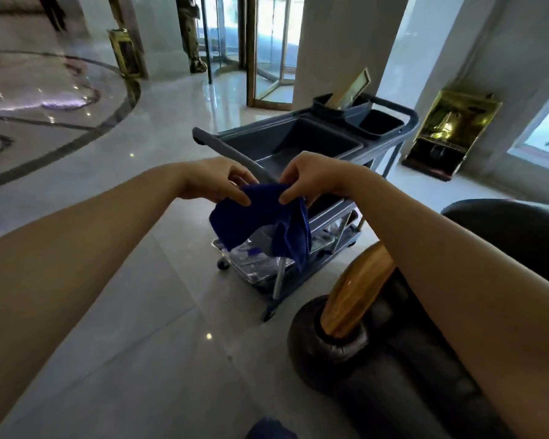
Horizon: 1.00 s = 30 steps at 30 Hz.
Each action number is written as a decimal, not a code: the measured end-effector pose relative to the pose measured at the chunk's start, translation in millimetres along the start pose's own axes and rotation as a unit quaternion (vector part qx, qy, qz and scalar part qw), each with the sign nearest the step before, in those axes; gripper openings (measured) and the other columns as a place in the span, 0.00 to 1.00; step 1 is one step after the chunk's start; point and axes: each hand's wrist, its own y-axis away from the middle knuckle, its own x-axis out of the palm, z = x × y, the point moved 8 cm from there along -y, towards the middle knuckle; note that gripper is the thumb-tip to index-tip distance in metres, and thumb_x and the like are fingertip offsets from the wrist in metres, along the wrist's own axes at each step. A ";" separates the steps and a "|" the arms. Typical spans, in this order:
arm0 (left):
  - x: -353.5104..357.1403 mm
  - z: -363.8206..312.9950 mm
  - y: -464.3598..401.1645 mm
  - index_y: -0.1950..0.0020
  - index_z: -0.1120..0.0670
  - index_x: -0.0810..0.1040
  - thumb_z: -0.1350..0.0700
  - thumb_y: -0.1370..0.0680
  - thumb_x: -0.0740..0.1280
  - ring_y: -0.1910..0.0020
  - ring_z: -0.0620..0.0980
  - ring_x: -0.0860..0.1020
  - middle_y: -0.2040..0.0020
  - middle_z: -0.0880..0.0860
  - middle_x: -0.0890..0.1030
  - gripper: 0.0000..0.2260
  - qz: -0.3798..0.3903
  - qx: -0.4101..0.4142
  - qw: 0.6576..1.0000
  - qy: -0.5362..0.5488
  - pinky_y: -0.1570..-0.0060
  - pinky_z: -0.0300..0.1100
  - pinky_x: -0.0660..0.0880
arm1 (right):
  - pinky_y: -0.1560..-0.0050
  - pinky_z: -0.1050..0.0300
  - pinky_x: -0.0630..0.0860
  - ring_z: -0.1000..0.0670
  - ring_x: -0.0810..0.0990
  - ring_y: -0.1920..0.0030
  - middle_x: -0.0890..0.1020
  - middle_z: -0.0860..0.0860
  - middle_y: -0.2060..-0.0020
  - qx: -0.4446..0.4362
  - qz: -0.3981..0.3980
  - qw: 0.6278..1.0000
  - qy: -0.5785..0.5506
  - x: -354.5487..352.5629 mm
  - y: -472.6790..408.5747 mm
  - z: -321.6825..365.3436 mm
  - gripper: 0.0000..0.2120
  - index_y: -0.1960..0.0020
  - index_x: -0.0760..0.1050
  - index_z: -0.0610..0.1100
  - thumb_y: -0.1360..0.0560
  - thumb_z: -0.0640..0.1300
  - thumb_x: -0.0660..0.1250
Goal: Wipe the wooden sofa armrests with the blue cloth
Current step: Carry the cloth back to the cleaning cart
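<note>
The person pinches the dark blue cloth (260, 223) by its top edge, left hand (216, 182) and right hand (311, 182) each closed on it in a narrow grip, so it hangs in front of the grey plastic cleaning cart (298, 147). Folding it into a flat pad would likely wipe best. The glossy golden-brown wooden armrest (355, 289) of the dark sofa lies at five o'clock from the cloth, well apart, under the right forearm.

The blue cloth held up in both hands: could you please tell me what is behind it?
Behind the blue cloth stands the grey cleaning cart; clear plastic items on its lower shelf show beneath the cloth. The cart's middle section is covered.
</note>
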 end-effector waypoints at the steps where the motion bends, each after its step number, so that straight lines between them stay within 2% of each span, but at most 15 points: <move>1: -12.3 1.6 -16.8 0.54 0.42 0.80 0.61 0.30 0.72 0.56 0.41 0.83 0.56 0.46 0.84 0.14 0.007 0.006 1.000 0.000 0.66 0.37 0.80 | 0.56 0.46 0.82 0.45 0.82 0.60 0.83 0.37 0.56 0.006 -0.006 1.000 0.003 -10.4 -16.2 -3.4 0.09 0.53 0.81 0.37 0.33 0.38 0.73; 5: -68.8 0.7 -93.0 0.51 0.44 0.79 0.62 0.30 0.71 0.55 0.43 0.83 0.54 0.47 0.84 0.13 0.025 0.036 0.999 -0.016 0.64 0.37 0.80 | 0.56 0.47 0.82 0.42 0.83 0.57 0.83 0.39 0.55 0.021 -0.029 0.999 0.022 -55.3 -90.2 -22.6 0.08 0.53 0.81 0.40 0.33 0.39 0.73; 8: -103.2 -8.7 -141.4 0.51 0.45 0.79 0.62 0.29 0.71 0.56 0.42 0.83 0.52 0.48 0.83 0.13 0.029 0.056 0.998 -0.030 0.65 0.35 0.79 | 0.58 0.51 0.83 0.45 0.83 0.57 0.84 0.44 0.58 0.029 -0.046 0.998 0.015 -89.2 -133.7 -37.9 0.07 0.55 0.81 0.44 0.33 0.40 0.73; 14: -161.5 -22.5 -255.7 0.50 0.45 0.78 0.61 0.29 0.70 0.53 0.47 0.82 0.51 0.48 0.83 0.13 0.065 0.088 0.990 -0.087 0.61 0.38 0.80 | 0.58 0.49 0.83 0.45 0.84 0.58 0.83 0.44 0.57 0.079 -0.057 0.995 0.004 -152.0 -221.9 -85.3 0.10 0.51 0.80 0.40 0.32 0.39 0.73; 18: -172.0 -14.6 -324.0 0.50 0.46 0.79 0.62 0.29 0.70 0.54 0.47 0.83 0.53 0.49 0.84 0.13 0.123 0.090 0.985 -0.077 0.62 0.39 0.80 | 0.58 0.50 0.83 0.46 0.84 0.58 0.83 0.44 0.57 0.122 -0.055 0.991 -0.005 -171.5 -262.9 -119.1 0.09 0.52 0.80 0.41 0.32 0.39 0.73; 25: -188.3 -3.6 -441.4 0.45 0.50 0.79 0.62 0.29 0.71 0.51 0.48 0.82 0.49 0.52 0.83 0.15 0.212 0.129 0.964 -0.099 0.56 0.42 0.81 | 0.56 0.48 0.83 0.43 0.83 0.55 0.83 0.40 0.55 0.203 -0.089 0.975 -0.015 -202.7 -324.5 -179.1 0.07 0.54 0.81 0.42 0.32 0.40 0.73; 27: -194.7 -6.9 -466.3 0.45 0.50 0.78 0.62 0.29 0.71 0.51 0.48 0.82 0.48 0.52 0.83 0.15 0.237 0.144 0.955 -0.103 0.56 0.42 0.80 | 0.58 0.50 0.83 0.45 0.83 0.57 0.83 0.41 0.56 0.229 -0.117 0.966 -0.023 -210.4 -338.1 -191.4 0.09 0.53 0.81 0.42 0.33 0.40 0.73; 30: -202.8 -11.0 -501.2 0.46 0.51 0.79 0.62 0.29 0.71 0.51 0.49 0.82 0.48 0.53 0.83 0.14 0.274 0.159 0.941 -0.120 0.56 0.42 0.80 | 0.68 0.59 0.79 0.52 0.80 0.66 0.82 0.47 0.63 0.275 -0.157 0.948 -0.030 -216.7 -352.3 -207.1 0.08 0.53 0.81 0.43 0.33 0.41 0.73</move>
